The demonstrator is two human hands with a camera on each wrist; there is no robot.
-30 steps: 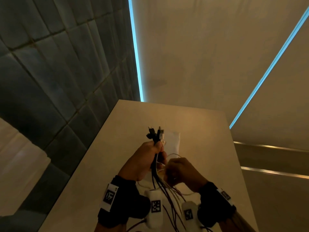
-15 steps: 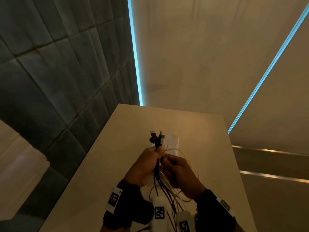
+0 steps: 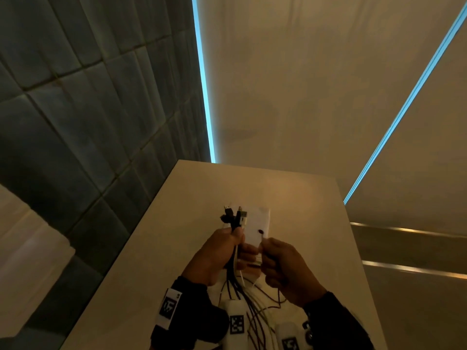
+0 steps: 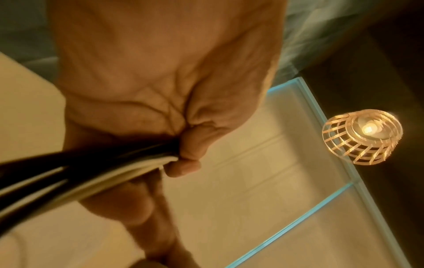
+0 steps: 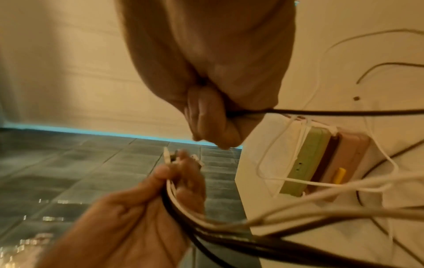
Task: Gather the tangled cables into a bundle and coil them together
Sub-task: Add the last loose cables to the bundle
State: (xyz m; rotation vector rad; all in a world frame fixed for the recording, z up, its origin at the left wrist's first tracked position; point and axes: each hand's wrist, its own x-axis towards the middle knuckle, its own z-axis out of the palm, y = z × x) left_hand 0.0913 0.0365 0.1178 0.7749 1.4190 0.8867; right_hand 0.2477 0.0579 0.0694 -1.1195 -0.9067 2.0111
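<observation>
- The left hand (image 3: 217, 251) is raised above the pale beige tabletop (image 3: 290, 198), its fingers and thumb curled tight round a bundle of black and white cables (image 3: 235, 261).
- The cables' plug ends (image 3: 233, 214) stick up out of the top of that fist; the loose lengths hang down below it towards the person.
- In the left wrist view, the bundle (image 4: 91, 172) is pressed flat between the thumb and the folded fingers (image 4: 183, 163).
- The right hand (image 3: 285, 266) is just beside the left, apart from it, and pinches a single thin dark cable (image 5: 344, 112) between thumb and curled fingers; its small dark tip (image 3: 260, 232) stands above the knuckles.
- A white sheet (image 3: 257, 221) lies on the tabletop behind the hands.
- In the right wrist view, a stack of flat slabs, one green, one dark brown, one pink (image 5: 325, 163), lies on the table with thin white cables (image 5: 275, 154) looped over it.
- A lit lamp with a slatted shade (image 4: 362, 137) shows in the left wrist view.
</observation>
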